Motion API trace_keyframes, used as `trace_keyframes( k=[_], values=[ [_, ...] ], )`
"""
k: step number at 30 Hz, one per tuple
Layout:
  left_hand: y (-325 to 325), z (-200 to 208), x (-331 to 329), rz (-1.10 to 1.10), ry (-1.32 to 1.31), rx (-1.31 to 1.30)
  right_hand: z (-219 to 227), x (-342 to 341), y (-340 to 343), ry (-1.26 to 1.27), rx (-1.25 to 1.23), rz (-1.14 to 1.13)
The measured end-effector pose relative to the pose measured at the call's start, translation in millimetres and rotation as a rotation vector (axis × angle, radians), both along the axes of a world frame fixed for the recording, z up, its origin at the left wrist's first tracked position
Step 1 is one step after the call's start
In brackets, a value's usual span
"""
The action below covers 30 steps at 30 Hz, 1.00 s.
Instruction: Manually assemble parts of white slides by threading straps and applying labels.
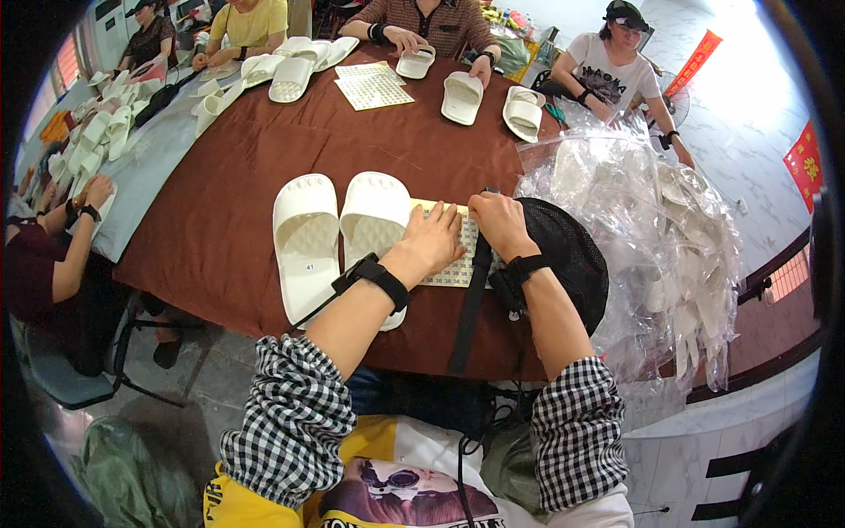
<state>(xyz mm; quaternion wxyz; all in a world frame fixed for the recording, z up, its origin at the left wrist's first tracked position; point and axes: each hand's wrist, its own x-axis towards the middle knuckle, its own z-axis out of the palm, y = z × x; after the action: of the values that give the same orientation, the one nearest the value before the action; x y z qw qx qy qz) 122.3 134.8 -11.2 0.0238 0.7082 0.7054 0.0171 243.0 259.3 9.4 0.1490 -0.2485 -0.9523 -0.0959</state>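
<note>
Two white slide slippers lie side by side before me: the left slipper (304, 207) bears a small size sticker on its footbed, and the right slipper (373, 199) is partly covered by my left wrist. A pale yellow sheet of printed stickers (451, 276) lies just right of them. My left hand (433, 238) rests on this sheet with its fingers stretched out. At the sheet's upper right edge is my right hand (499, 223), its fingers bent and pinched together; what they hold, if anything, is hidden. Beside it are a black mesh cap (568, 260) and a black strap (471, 317).
Clear plastic bags with white slippers (651, 238) heap up at the right of the brown-covered table (202, 238). More sticker sheets (374, 86) and white slippers (290, 79) lie across the table. Several co-workers sit around it, one handling a white slipper (462, 97).
</note>
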Motion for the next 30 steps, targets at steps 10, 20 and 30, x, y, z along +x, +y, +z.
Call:
trace_keyframes(
  k=[10,20,30],
  values=[
    [3,-22,1,0.027,0.044,0.142,0,-6,3,-0.165,0.150,0.087],
    [-5,-7,-1,0.014,0.024,0.052,0,1,1,-0.002,-0.044,-0.001],
    [-5,-7,1,0.016,0.019,0.072,6,-1,-1,-0.032,-0.037,-0.017]
  ],
)
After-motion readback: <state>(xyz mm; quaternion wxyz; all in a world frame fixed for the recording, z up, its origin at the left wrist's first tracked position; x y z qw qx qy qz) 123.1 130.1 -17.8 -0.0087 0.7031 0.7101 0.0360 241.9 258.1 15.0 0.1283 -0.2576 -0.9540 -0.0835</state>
